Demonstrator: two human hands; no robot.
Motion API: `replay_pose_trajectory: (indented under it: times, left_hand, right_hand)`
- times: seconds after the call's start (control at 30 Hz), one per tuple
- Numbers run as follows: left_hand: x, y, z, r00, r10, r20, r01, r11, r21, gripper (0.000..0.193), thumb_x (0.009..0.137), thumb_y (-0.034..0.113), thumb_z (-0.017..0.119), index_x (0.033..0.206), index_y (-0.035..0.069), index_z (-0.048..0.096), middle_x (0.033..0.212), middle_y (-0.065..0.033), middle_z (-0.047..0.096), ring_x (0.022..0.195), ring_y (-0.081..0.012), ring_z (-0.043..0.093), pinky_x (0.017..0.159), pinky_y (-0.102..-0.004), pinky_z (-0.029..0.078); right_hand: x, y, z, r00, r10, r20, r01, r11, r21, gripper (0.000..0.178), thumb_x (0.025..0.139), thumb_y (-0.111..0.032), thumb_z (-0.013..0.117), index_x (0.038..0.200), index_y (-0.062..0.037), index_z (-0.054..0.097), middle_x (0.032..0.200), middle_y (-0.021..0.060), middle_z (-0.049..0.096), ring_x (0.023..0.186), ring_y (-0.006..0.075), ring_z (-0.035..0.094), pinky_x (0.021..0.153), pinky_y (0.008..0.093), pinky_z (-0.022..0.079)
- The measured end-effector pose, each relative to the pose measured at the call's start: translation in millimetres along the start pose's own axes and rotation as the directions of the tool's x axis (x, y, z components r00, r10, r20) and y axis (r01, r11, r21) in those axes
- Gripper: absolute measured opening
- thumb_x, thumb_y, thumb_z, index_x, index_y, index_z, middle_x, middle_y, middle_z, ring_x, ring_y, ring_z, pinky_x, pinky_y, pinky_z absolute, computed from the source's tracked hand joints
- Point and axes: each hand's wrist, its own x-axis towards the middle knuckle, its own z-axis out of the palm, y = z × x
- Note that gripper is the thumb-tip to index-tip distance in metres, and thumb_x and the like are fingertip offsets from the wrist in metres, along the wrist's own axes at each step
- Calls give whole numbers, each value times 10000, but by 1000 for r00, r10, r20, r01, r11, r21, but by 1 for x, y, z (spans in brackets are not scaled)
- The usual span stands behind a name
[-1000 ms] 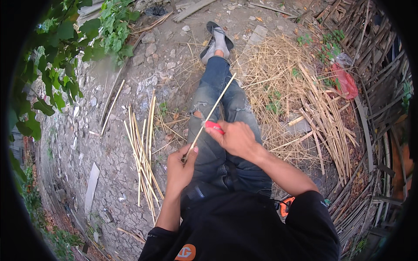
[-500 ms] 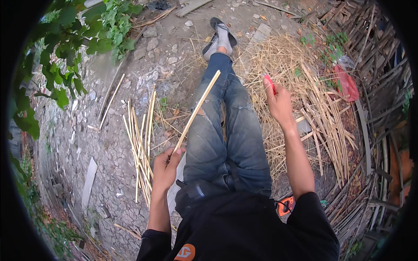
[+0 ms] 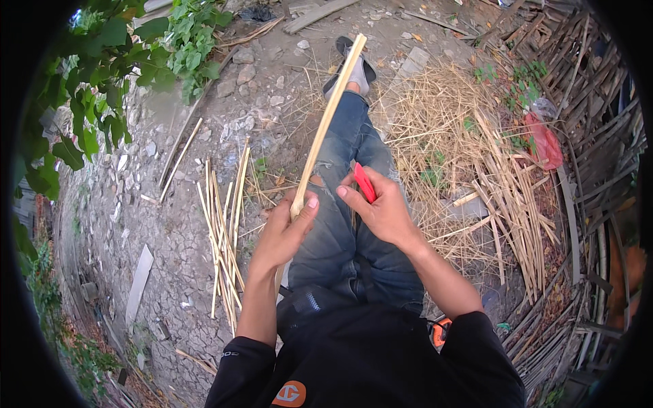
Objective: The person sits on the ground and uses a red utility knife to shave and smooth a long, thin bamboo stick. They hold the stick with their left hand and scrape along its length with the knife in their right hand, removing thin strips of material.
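Note:
A long pale bamboo strip (image 3: 331, 109) slants up and away over my legs. Its lower part is gripped by my left hand (image 3: 284, 231), thumb pressed against it. My right hand (image 3: 384, 207) is closed round a red-handled knife (image 3: 364, 182), close to the strip but apart from it. The knife's blade can hardly be made out. Left of my legs lies a loose bunch of similar strips (image 3: 219, 238) on the soil.
Straw-like shavings (image 3: 435, 129) and a pile of split strips (image 3: 520, 224) cover the ground to the right. Beyond them are a red plastic bag (image 3: 543, 141) and stacked sticks (image 3: 598, 156). An orange tool (image 3: 441, 332) sits by my right hip. Leaves (image 3: 102, 88) hang at upper left.
My left hand has come up and inward with the strip, which now reaches farther forward. My right hand has brought the knife in from the right, down toward the strip.

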Motion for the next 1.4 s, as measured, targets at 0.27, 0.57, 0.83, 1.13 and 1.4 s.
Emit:
replay_pose_trajectory:
  times: [0.27, 0.57, 0.83, 1.13, 1.4]
  left_hand:
    - [-2, -19, 9, 953, 296, 54, -293, 871, 394, 446, 1046, 388, 625, 1196, -31, 590, 768, -88, 618, 675, -206, 600, 658, -379, 484]
    - [-19, -7, -7, 994, 87, 63, -100, 961, 257, 387, 1118, 360, 481, 1049, 29, 670, 630, 0, 488, 581, -90, 466, 561, -294, 381]
    - [-26, -14, -20, 994, 104, 17, -105, 956, 276, 387, 1113, 330, 504, 995, 23, 709, 587, 33, 444, 547, -67, 418, 538, -273, 342]
    - [-19, -11, -7, 958, 243, -151, -161, 894, 418, 334, 1094, 276, 553, 1111, 7, 749, 594, -10, 458, 568, -86, 442, 544, -304, 358]
    - [-26, -6, -3, 950, 243, -197, -116, 859, 500, 319, 1077, 267, 580, 1114, -1, 750, 585, -48, 482, 534, -113, 451, 535, -320, 364]
  right_hand:
    - [6, 4, 27, 997, -38, 64, 33, 997, 77, 266, 962, -224, 783, 995, 17, 676, 698, -29, 548, 667, 62, 430, 578, 285, 399]
    - [30, 20, 2, 989, 108, -101, -84, 973, 216, 387, 1057, -298, 652, 804, -6, 642, 638, -66, 473, 649, 39, 410, 566, 278, 343]
    - [55, 23, -37, 950, 55, -308, 28, 966, 257, 477, 1062, -300, 639, 654, -59, 576, 594, -93, 420, 583, 27, 316, 517, 282, 250]
    - [6, -17, -3, 996, -89, 6, 83, 894, -440, 500, 981, -479, 657, 921, 17, 684, 710, 256, 687, 689, 474, 684, 606, 559, 509]
    - [20, 14, 1, 998, -57, -23, 36, 847, -530, 535, 1000, -491, 619, 1020, 35, 718, 674, 259, 679, 640, 466, 689, 600, 564, 541]
